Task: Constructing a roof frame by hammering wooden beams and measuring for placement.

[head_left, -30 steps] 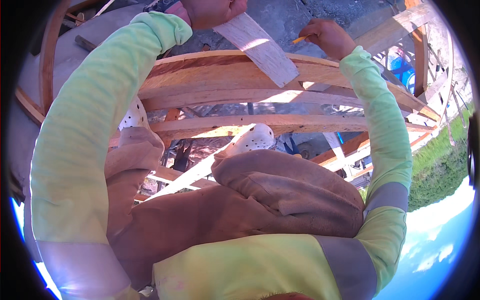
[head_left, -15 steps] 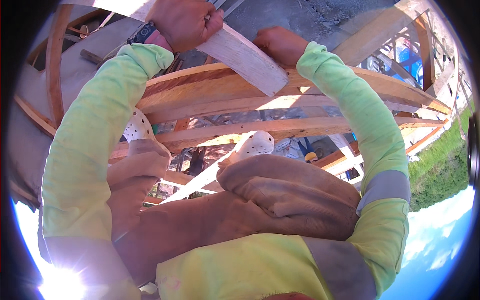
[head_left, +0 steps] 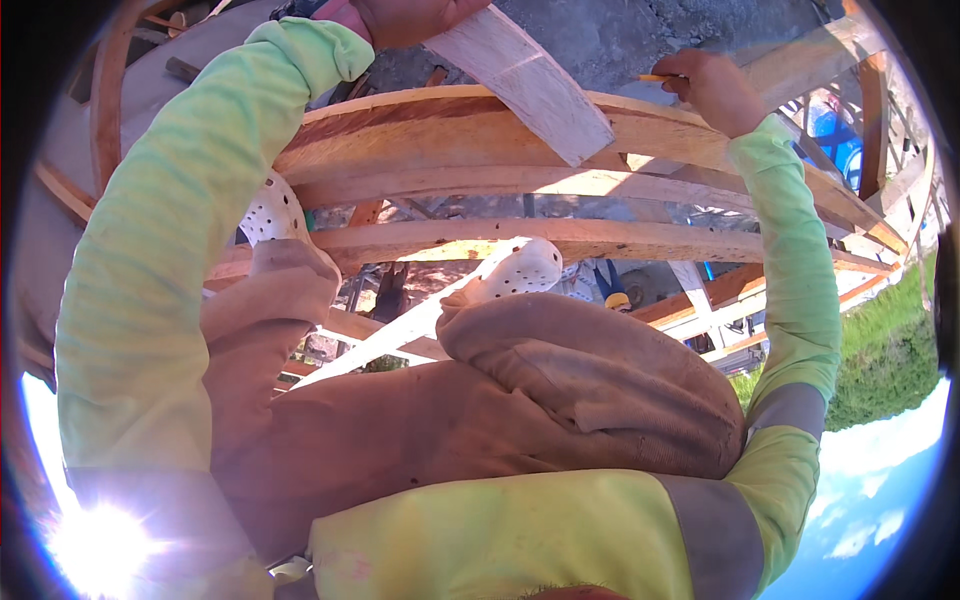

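Timber framing (head_left: pixel 400 140) is overlapped aslant by a board (head_left: pixel 525 85), left hand (head_left: pixel 415 17) nearer, its grip unclear; a pencil (head_left: pixel 653 77) is pinched by the right hand (head_left: pixel 717 90).

Wooden beam (head_left: pixel 420 140) beneath pale board (head_left: pixel 535 90)

Head-worn fisheye, facing down, close above

Over there the person's left hand (head_left: pixel 418 18) is up at the far end of a pale board (head_left: pixel 530 85) slanting over long wooden beams (head_left: pixel 420 138), while the right hand (head_left: pixel 718 92), well apart to the right, pinches a yellow pencil (head_left: pixel 654 77), white holed shoes (head_left: pixel 516 272) showing nearer.
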A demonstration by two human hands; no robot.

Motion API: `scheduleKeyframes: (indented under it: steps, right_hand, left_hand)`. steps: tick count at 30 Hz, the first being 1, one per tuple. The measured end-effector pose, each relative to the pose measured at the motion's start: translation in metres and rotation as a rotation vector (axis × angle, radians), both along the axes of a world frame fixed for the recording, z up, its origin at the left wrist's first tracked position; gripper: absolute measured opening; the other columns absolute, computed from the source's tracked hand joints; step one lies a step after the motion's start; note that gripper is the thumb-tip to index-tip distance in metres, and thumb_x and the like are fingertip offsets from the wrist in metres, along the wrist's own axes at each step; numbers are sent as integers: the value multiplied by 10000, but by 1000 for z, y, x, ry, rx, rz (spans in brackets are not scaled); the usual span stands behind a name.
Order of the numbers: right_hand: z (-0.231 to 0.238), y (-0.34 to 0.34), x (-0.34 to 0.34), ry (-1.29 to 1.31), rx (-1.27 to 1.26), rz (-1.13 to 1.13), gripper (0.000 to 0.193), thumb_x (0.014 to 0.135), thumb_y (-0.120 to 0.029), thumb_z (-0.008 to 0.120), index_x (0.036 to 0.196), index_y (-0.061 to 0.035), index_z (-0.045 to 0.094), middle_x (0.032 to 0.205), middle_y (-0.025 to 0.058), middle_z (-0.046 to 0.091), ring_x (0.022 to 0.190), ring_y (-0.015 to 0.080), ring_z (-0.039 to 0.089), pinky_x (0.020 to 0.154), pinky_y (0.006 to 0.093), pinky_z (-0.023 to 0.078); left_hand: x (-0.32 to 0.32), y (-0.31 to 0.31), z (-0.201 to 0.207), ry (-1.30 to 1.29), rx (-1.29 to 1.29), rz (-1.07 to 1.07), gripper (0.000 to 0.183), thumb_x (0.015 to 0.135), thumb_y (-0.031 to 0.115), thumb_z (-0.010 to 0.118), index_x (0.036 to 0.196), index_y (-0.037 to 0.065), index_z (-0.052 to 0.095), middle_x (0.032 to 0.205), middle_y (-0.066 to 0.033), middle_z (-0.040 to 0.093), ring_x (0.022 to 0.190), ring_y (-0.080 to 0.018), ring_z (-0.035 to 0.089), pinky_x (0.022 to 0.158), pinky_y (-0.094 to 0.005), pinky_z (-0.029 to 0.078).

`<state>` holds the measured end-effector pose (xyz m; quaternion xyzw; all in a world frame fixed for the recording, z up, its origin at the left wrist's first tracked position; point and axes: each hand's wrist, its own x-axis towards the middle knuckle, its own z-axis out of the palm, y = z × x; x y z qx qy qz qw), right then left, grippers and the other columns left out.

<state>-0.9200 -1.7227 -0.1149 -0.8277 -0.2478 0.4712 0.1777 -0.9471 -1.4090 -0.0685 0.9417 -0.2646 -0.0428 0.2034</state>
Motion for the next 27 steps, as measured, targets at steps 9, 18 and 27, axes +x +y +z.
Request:
scheduleKeyframes:
  steps: [9,18,27]
  right_hand:
    - [-14,78,-32,116,420,74,205,777,-76,584,975,-37,625,901,138,639,770,335,601,672,350,479]
    - [-25,80,-12,118,405,206,270,752,-53,667,1012,-8,610,923,76,638,839,149,587,747,293,463]
    - [-16,90,-15,205,282,-43,243,835,-124,566,1040,3,589,962,47,633,855,91,560,764,269,457]
  left_hand:
    - [-5,-6,-14,-58,124,102,391,772,359,473,500,117,617,503,-103,565,492,-298,561,526,-421,410]
    - [-11,11,8,203,129,174,340,804,337,489,738,55,668,605,-101,605,558,-280,570,603,-390,460]
    - [-25,13,6,237,93,237,339,808,341,486,736,65,668,618,-95,610,579,-271,575,624,-386,453]
